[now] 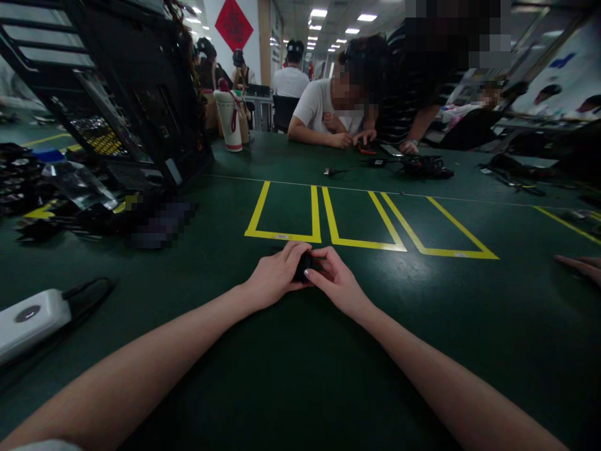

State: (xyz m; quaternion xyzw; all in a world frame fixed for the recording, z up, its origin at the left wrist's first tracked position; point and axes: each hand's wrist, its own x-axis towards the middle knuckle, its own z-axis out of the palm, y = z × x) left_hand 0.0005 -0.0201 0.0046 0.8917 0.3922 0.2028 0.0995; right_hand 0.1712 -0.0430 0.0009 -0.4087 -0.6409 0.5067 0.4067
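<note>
Object [303, 269], small, black and mostly hidden, sits in a two-handed grip over the green worktop [300, 376], just short of the yellow tape [316, 213]; whether it touches the worktop cannot be told. The left hand [277, 274] curls round it, fingers over the top, thumb low on the near side. The right hand [339, 280] pinches it from the other side, thumb at the near face, fingers bent behind. Beyond, the tape marks three frames side by side. At left are a white box [35, 322], a blue-capped bottle [77, 180] and a black computer case [122, 75], with a cup [230, 116] behind. Across the worktop, a person in white [310, 116] leans beside a person in stripes [404, 88], near black cables [427, 166]. Another person's hand [585, 266] shows at the right edge.
</note>
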